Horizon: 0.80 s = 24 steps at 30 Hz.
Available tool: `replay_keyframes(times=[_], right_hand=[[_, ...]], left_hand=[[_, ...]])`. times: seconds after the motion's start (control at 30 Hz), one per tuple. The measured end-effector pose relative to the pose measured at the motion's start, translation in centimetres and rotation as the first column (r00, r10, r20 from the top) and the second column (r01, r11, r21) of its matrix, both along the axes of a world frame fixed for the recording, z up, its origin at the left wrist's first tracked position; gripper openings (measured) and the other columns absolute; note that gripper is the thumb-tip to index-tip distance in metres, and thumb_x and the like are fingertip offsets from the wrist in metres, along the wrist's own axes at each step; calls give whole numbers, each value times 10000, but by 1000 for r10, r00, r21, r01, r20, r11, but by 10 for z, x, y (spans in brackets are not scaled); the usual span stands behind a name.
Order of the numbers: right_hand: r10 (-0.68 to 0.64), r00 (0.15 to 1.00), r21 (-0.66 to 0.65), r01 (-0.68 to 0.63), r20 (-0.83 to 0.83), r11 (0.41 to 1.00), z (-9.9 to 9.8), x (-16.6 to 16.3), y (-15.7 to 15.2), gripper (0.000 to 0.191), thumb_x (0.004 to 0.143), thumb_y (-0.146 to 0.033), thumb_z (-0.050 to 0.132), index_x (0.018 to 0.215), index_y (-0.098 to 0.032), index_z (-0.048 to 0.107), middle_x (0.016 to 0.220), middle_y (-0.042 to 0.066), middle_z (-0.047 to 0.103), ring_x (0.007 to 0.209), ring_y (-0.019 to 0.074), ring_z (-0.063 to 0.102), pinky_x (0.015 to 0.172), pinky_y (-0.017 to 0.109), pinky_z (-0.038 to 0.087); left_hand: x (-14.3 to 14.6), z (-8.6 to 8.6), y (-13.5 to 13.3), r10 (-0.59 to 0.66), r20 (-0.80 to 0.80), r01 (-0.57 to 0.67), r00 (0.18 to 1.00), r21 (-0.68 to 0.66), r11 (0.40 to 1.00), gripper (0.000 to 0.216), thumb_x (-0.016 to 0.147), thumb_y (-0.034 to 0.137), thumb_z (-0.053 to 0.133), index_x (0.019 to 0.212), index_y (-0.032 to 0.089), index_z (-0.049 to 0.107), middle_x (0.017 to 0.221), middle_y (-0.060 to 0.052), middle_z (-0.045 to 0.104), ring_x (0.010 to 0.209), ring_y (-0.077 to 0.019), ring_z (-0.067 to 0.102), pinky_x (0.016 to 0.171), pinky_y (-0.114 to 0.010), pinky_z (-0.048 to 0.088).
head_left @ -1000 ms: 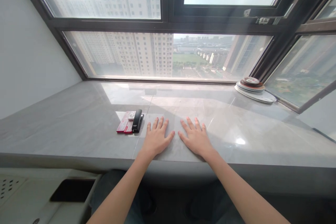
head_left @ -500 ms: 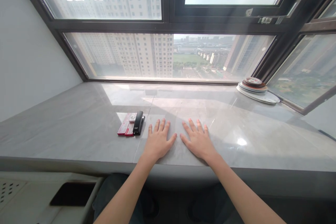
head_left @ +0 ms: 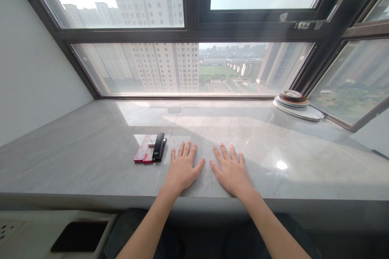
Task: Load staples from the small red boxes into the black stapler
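My left hand point(head_left: 182, 170) lies flat on the grey marbled sill point(head_left: 91, 158), fingers spread, holding nothing. Beside it, palm down with the fingers apart, rests my right hand point(head_left: 232, 172), also without anything in it. A small gap separates the two thumbs. Just left of my left hand is a black stapler point(head_left: 159, 147), apart from the fingers. Against the stapler's left side lie small red and white boxes point(head_left: 142, 151), with a smaller whitish box point(head_left: 152, 141) on top of them.
A stack of round plates or discs point(head_left: 293, 103) stands in the far right corner by the window frame point(head_left: 188, 35). The sill's front edge point(head_left: 206, 199) runs just below my wrists. At lower left is a pale plastic object with a dark opening point(head_left: 79, 236).
The view has tilted slightly, so the whole scene sits a little lower in the picture. My right hand has shifted very slightly; both hands stay flat on the sill.
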State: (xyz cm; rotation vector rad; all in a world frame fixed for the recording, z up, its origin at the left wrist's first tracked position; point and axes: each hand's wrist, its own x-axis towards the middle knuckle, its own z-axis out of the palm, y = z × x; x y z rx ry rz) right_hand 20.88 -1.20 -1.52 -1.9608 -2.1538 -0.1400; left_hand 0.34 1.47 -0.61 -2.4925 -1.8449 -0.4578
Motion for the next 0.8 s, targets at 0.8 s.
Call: replay_keyframes(times=[0.8], right_hand=[[298, 796, -52, -380, -527, 924, 66, -204, 94, 896, 900, -661, 612, 1564, -117, 355, 1536, 231, 423, 1382, 382, 393, 1072, 528, 426]], left_hand=[[-8, -12, -19, -304, 30, 305, 952, -33, 952, 626, 1069, 361, 385, 1651, 179, 244, 1722, -90, 197, 1601, -306, 148, 1304, -543, 193]])
